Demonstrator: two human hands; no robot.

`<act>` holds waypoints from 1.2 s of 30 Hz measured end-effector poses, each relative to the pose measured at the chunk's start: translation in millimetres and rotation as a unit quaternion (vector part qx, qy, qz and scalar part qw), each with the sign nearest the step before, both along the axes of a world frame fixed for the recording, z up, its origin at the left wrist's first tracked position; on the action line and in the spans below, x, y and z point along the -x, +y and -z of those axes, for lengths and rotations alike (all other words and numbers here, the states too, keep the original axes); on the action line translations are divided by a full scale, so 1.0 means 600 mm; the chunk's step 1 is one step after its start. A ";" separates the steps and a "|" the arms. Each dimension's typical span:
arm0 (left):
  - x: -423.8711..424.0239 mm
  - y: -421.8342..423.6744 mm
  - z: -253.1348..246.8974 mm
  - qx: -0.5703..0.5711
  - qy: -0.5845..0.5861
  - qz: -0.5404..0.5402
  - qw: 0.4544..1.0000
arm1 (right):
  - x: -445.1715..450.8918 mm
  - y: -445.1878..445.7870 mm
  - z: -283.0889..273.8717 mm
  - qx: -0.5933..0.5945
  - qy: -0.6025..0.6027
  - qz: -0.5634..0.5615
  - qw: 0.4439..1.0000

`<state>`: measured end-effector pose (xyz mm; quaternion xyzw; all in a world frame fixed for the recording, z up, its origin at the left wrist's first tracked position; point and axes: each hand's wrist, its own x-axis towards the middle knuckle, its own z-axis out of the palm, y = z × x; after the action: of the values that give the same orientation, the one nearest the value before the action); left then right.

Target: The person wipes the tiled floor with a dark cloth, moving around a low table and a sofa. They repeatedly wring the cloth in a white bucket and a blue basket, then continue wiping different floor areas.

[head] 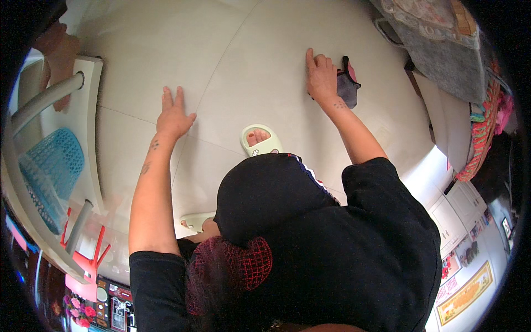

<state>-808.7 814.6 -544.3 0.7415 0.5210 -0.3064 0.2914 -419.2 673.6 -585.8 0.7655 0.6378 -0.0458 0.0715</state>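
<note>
My left hand (173,116) is at the left of the head view, over the pale tiled floor (232,83), fingers spread and holding nothing. At the upper right, my right hand (322,76) has its index finger extended and the other fingers partly bent. Beside and partly behind it lies a small grey cloth item with pink lining and black edging (347,89); the hand hides its left part, and whether the fingers touch it I cannot tell. One foot in a pale green slide sandal (249,143) stands on the floor between my hands.
On the left stands a white rack with grey tubes (47,101), holding a blue perforated plastic basket (54,159). Red plastic prongs (99,247) rise below it. At the right, grey fabric (448,62) hangs over pale furniture (450,120). A second green sandal (195,220) is near my knee.
</note>
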 end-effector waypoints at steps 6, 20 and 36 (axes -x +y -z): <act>0.002 0.004 0.008 -0.002 -0.003 0.009 1.000 | -0.036 0.066 0.011 -0.069 -0.057 0.004 0.996; 0.072 -0.001 0.036 -0.020 -0.130 -0.070 0.989 | 0.009 0.021 0.001 -0.048 -0.068 -0.018 0.996; 0.437 0.038 -0.160 -0.080 -0.419 -0.664 0.614 | 0.091 -0.051 0.005 -0.103 0.186 0.057 0.975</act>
<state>-1071.0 837.4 -448.4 0.2615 0.7146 0.3579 0.5412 -473.7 643.1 -588.7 0.7819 0.5966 -0.1257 -0.1303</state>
